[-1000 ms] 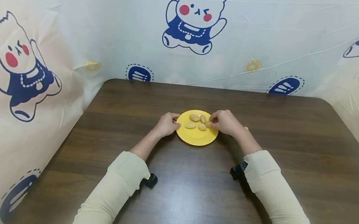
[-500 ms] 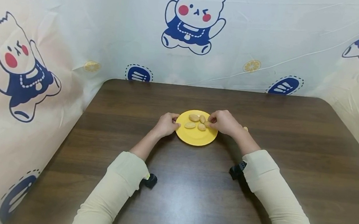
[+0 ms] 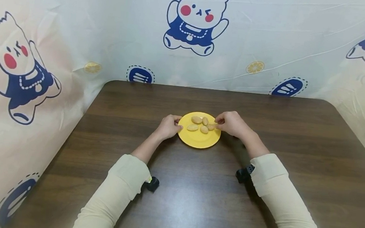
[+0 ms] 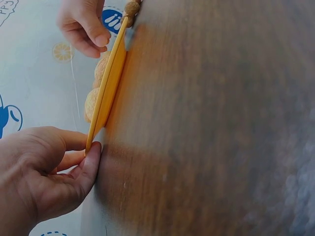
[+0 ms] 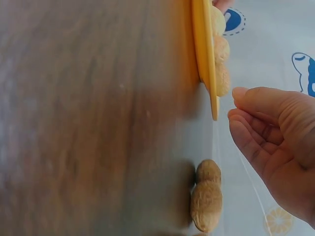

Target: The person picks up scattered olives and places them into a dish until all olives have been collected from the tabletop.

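Observation:
A yellow plate [image 3: 198, 141] sits on the table with several unshelled peanuts [image 3: 196, 119] on it. My left hand [image 3: 169, 126] pinches the plate's left rim, thumb on one face and fingers on the other in the left wrist view. Just off the right rim is my right hand [image 3: 232, 124], its fingers loosely bent with nothing between them. The right wrist view has its fingertips [image 5: 239, 93] beside the plate edge, near a peanut [image 5: 223, 81]. Another peanut [image 5: 207, 199] lies on the table beyond the rim; my right arm hides it in the head view.
The brown wooden table [image 3: 174, 201] stretches out in front and to both sides. Behind it hangs a pale curtain [image 3: 260, 22] printed with cartoon figures. Black wrist cameras [image 3: 153, 184] sit under both cream sleeves [image 3: 113, 192].
My right hand has let go of a peanut at the plate's right side and drawn back slightly to the right. The left hand stays at the rim.

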### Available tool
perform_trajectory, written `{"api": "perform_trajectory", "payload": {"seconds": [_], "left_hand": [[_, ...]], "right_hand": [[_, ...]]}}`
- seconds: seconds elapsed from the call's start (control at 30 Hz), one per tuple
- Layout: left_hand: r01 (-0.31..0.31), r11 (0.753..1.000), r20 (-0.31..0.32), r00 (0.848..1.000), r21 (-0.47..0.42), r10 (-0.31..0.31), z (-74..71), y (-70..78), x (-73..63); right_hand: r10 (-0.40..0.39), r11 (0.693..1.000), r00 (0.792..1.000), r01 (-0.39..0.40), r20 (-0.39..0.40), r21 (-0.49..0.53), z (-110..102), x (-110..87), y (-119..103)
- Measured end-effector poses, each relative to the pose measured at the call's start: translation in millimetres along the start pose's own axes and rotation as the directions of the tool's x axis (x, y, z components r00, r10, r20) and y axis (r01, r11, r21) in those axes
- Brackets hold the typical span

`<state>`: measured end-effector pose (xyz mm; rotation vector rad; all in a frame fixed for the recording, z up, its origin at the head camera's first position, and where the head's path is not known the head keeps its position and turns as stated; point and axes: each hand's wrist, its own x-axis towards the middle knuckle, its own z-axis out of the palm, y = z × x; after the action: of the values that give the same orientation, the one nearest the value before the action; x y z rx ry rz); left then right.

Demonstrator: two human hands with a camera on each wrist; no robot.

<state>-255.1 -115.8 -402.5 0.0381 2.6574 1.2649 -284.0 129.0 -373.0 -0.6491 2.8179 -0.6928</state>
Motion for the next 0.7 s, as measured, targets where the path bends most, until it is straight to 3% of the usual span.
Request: {"api": "perform_trajectory", "payload": {"seconds": [0.53, 0.7], "left_hand": [[0.000, 1.000, -0.011, 1.000, 0.019, 0.000, 0.9, 0.1, 0.2], [-0.006, 1.000, -0.009, 1.000, 0.024, 0.006, 0.1, 0.2, -1.1]], "right_hand": [[0.062, 0.998, 0.998, -0.062, 0.010, 0.022, -16.7, -19.1, 14.0], [0.045, 0.999, 0.999, -0.045, -0.018, 0.021, -21.4, -26.2, 24.3]]}}
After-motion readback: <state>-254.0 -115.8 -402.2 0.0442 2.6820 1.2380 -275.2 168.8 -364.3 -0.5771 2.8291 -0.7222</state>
